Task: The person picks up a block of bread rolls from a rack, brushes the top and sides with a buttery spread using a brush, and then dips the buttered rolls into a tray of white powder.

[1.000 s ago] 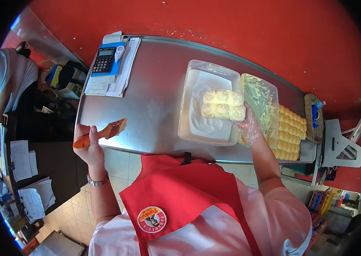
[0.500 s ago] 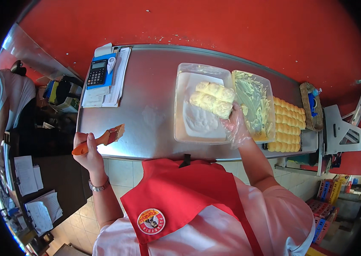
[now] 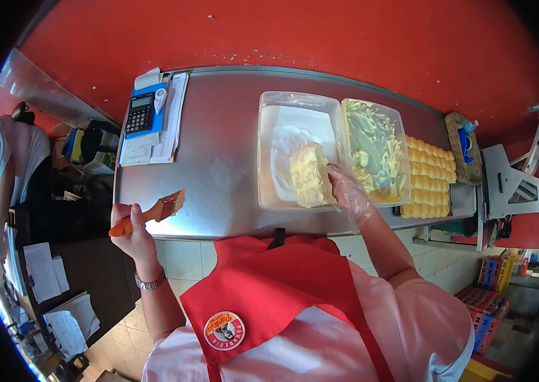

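In my left hand (image 3: pixel 132 230) is a pastry brush (image 3: pixel 155 212), gripped by its orange handle, its smeared bristles pointing up and right over the table. My right hand (image 3: pixel 349 191), in a clear plastic glove, grips a block of joined bread rolls (image 3: pixel 311 175) at its right side. The block is tipped up on edge, pale and coated on the faces that show. It is in a clear plastic tub (image 3: pixel 263 153) holding a white powder (image 3: pixel 287 137). Right beside that tub stands a second one (image 3: pixel 403 137), smeared inside with a yellow, buttery spread (image 3: pixel 378 153).
Rows of golden rolls (image 3: pixel 427 178) lie on a tray to the right, near a wicker basket (image 3: pixel 463 149). A calculator (image 3: pixel 140 114) and papers (image 3: pixel 171 127) occupy the metal table's (image 3: pixel 218 146) left end. Another person (image 3: pixel 18 153) is at the far left.
My right hand has turned the bread block from lying flat to standing on edge, bringing it slightly lower and left. The left hand and brush have barely moved.
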Demonstrator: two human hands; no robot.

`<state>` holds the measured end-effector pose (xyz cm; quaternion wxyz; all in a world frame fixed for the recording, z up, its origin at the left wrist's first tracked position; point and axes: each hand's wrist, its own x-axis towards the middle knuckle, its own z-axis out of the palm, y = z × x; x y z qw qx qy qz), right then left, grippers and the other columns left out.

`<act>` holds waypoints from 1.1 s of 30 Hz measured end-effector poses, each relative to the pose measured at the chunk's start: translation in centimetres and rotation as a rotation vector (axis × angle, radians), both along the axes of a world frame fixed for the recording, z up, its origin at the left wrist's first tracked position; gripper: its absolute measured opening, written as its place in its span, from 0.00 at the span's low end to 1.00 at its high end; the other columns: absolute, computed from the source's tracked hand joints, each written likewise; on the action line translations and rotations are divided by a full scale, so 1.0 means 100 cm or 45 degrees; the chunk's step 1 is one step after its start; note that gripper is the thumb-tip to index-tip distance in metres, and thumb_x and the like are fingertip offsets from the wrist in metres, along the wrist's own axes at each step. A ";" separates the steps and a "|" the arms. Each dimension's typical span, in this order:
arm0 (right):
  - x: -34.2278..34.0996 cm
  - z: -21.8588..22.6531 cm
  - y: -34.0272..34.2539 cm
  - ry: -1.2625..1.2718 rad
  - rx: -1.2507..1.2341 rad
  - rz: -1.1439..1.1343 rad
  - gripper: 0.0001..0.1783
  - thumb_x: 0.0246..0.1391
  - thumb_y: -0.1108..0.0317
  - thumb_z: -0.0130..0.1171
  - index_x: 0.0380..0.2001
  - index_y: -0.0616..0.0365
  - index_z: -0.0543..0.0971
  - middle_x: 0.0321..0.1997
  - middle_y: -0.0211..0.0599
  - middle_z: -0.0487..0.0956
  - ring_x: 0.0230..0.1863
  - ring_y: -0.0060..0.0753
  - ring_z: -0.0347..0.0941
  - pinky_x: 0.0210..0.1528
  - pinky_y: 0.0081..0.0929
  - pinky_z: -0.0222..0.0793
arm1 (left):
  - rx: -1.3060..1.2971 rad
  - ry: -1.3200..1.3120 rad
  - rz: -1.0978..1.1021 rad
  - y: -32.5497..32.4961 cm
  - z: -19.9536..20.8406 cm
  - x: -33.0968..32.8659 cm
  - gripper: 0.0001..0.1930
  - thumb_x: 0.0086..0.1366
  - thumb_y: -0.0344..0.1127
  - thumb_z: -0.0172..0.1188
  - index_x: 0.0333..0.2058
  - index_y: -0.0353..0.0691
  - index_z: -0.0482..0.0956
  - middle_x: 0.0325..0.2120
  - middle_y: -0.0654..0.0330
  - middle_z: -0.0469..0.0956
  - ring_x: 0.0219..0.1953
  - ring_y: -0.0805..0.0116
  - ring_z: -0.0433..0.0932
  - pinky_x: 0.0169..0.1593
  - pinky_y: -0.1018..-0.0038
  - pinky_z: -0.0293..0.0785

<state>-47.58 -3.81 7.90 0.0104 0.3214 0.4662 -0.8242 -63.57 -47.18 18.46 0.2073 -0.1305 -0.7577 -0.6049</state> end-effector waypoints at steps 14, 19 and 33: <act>-0.088 -0.043 -0.006 0.015 0.157 -0.254 0.19 0.63 0.68 0.45 0.57 0.55 0.66 0.50 0.42 0.76 0.48 0.38 0.76 0.48 0.36 0.77 | -0.049 0.055 -0.030 0.002 -0.001 -0.001 0.12 0.67 0.27 0.55 0.23 0.37 0.66 0.21 0.70 0.63 0.24 0.84 0.59 0.28 0.84 0.54; -0.097 -0.030 0.015 0.197 -0.133 -0.378 0.21 0.62 0.71 0.45 0.59 0.54 0.63 0.54 0.43 0.73 0.51 0.43 0.75 0.50 0.46 0.77 | -0.036 0.052 -0.007 0.000 0.003 0.002 0.10 0.63 0.24 0.58 0.23 0.33 0.70 0.21 0.65 0.68 0.24 0.78 0.63 0.30 0.80 0.59; -0.083 -0.063 0.007 0.388 -0.385 -0.329 0.17 0.58 0.65 0.52 0.49 0.57 0.74 0.44 0.41 0.80 0.44 0.43 0.79 0.49 0.49 0.76 | 0.028 -0.089 0.044 0.005 -0.003 -0.003 0.05 0.64 0.26 0.55 0.31 0.30 0.70 0.26 0.65 0.71 0.30 0.77 0.68 0.36 0.77 0.68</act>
